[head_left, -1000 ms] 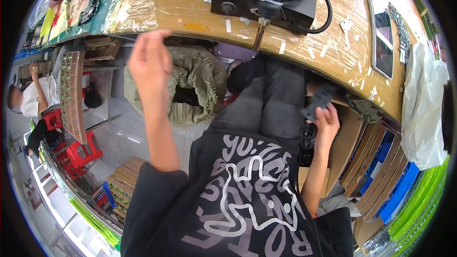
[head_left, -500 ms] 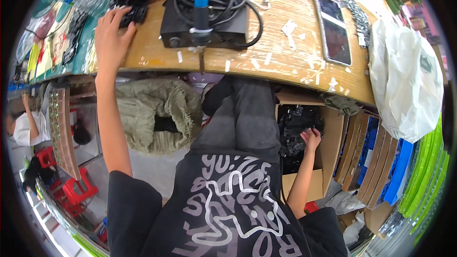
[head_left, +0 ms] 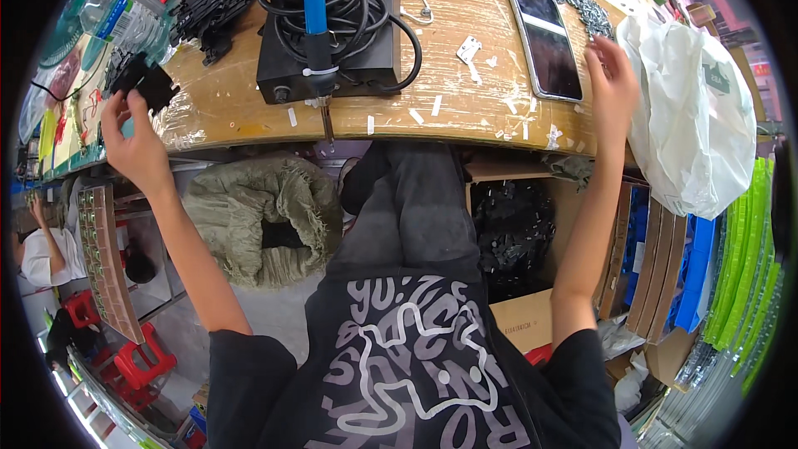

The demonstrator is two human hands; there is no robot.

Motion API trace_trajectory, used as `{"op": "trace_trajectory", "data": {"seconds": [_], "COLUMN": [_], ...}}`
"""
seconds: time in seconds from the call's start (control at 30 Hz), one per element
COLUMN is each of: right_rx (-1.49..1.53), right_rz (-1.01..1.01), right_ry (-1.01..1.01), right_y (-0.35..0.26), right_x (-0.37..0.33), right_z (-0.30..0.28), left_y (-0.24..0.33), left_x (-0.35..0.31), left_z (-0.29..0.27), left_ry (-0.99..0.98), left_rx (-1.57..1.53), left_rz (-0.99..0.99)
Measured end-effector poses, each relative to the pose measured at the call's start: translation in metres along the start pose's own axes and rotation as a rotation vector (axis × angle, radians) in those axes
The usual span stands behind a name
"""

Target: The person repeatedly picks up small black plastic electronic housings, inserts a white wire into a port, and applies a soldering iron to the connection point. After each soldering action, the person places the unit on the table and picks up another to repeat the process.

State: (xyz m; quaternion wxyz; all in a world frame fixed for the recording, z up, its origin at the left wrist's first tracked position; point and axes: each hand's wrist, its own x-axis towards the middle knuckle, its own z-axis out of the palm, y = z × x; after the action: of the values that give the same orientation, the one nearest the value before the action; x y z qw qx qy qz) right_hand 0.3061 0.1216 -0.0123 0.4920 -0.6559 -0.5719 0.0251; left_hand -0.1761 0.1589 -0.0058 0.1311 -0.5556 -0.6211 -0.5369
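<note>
My left hand [head_left: 140, 140] pinches a flat black plastic part [head_left: 155, 86] between thumb and fingers, raised over the table's left side. Behind it lies a heap of similar black plastic parts [head_left: 218, 0]. At the right of the table, my right hand [head_left: 613, 87] has its fingers bent together at the near end of a pile of small metal pieces [head_left: 583, 5]. Whatever those fingertips hold, if anything, is too small to make out. A phone [head_left: 544, 43] lies just left of that hand, and a white plastic bag [head_left: 694, 125] is to its right.
A black box with coiled cables [head_left: 274, 66] stands mid-table, a blue-handled tool [head_left: 316, 0] in front. Below the table's right side, a cardboard box [head_left: 532, 320] holds black parts [head_left: 511, 229]. A rolled green cloth [head_left: 224, 199] lies below left. Another person [head_left: 50, 254] sits far left.
My right hand has risen from the cardboard box to the metal pieces on the table. My left hand has lifted a black part from beside the heap and drawn it nearer and left.
</note>
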Motion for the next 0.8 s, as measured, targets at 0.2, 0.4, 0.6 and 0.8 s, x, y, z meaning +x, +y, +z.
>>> {"op": "trace_trajectory", "data": {"seconds": [0.2, 0.4, 0.6, 0.8], "right_rx": [-0.268, -0.450, -0.529, -0.532], "right_rz": [-0.144, -0.200, -0.134, -0.163], "right_ry": [-0.177, -0.261, -0.365, -0.186], "right_y": [0.066, 0.090, 0.086, 0.060], "right_x": [0.090, 0.113, 0.123, 0.100], "right_z": [0.043, 0.058, 0.047, 0.039], "left_y": [0.016, 0.060, 0.088, 0.098], "left_x": [-0.035, -0.093, -0.145, -0.157], "left_z": [-0.033, -0.063, -0.063, -0.061], "left_ry": [-0.105, -0.536, -0.749, -0.949], "left_rx": [-0.582, -0.927, -1.263, -1.574], "left_rz": [-0.453, -0.921, -1.413, -1.449]}}
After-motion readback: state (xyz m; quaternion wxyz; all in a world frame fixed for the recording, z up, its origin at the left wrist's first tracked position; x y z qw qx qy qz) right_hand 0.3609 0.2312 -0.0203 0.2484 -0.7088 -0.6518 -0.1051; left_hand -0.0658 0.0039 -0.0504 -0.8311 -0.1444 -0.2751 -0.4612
